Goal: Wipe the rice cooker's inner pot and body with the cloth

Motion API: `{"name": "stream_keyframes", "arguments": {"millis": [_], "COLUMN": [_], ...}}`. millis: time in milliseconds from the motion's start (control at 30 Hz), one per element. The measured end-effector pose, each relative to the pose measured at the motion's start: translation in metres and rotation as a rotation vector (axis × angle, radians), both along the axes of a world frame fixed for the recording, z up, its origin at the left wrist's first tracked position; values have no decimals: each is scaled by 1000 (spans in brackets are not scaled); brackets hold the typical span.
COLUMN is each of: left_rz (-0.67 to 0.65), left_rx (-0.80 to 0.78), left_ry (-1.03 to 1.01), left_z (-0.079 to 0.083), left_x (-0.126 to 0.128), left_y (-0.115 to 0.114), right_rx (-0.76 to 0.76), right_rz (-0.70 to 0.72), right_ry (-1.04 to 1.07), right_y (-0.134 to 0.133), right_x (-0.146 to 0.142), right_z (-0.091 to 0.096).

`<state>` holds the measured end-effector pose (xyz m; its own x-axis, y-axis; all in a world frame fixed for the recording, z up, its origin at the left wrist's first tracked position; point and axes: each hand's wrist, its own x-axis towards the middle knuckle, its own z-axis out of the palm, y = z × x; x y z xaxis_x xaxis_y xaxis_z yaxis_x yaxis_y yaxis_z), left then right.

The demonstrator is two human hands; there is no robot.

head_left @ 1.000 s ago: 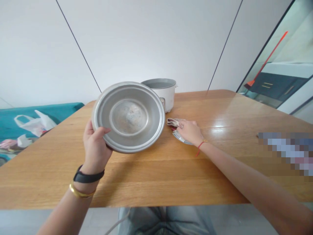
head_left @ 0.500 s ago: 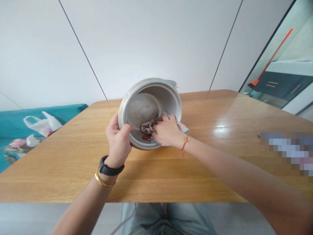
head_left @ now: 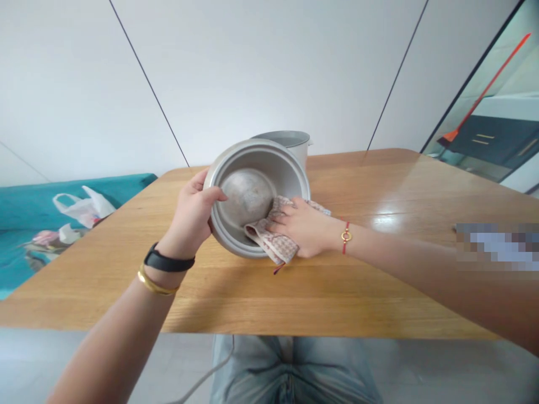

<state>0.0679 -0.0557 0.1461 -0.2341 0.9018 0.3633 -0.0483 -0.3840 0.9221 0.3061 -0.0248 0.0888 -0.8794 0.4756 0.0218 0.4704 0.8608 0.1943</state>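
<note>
The left hand grasps the rim of a tilted aluminium inner pot, holding it above the middle of the oak table. The right hand closes on a checked cloth, pressing it against the pot's rim and inner wall. A white rice cooker stands behind the pot, at the table's far edge. Glare shines on the varnished top. Left of the table, a white plastic bag lies on a teal couch. Beyond the table rise white wall panels; to its right, a glass pane shows an orange-handled broom.
</note>
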Motion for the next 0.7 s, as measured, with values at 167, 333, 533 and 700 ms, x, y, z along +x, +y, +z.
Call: {"name": "stream_keyframes", "arguments": {"millis": [167, 333, 533, 700], "left_rz": [-201, -288, -393, 35], "left_rx": [-134, -209, -305, 53], "left_ry": [70, 144, 217, 2], "left_z": [9, 9, 19, 23], "left_x": [-8, -9, -3, -4], "left_y": [34, 64, 91, 89], "right_rx": [64, -7, -86, -166], "right_rz": [46, -37, -149, -271], "right_ry": [-78, -43, 60, 131], "right_y": [6, -8, -24, -34], "right_x": [12, 6, -12, -25], "right_z": [-5, -10, -21, -17]}}
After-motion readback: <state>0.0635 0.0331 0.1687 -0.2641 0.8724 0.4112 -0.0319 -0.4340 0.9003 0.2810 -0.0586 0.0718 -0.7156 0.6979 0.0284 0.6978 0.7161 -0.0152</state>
